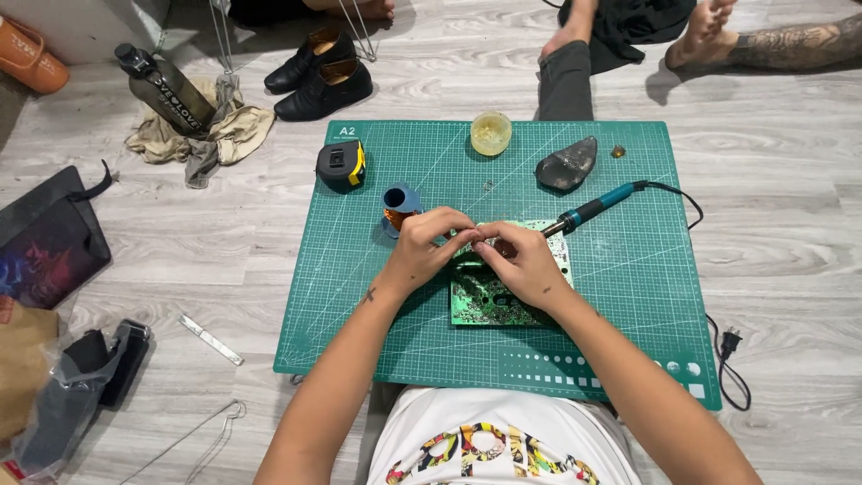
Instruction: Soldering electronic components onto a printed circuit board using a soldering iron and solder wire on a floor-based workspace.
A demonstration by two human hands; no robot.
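Observation:
A green circuit board (489, 301) lies on the green cutting mat (628, 296). Both my hands hover over its far edge. My left hand (422, 250) pinches something thin at its fingertips, too small to identify. My right hand (519, 262) meets it fingertip to fingertip and seems to pinch the same small thing. A teal-handled soldering iron (597, 207) lies on the mat just right of my right hand, its tip pointing toward the board. A blue spool of copper wire (398, 207) stands just beyond my left hand.
On the mat sit a black-and-yellow tape measure (342, 164), a small jar of yellowish paste (491, 132) and a dark grey sponge (567, 164). Black shoes (321, 76), a bottle (166, 88) on rags and another person's legs (566, 72) lie beyond. A plug (730, 339) rests right.

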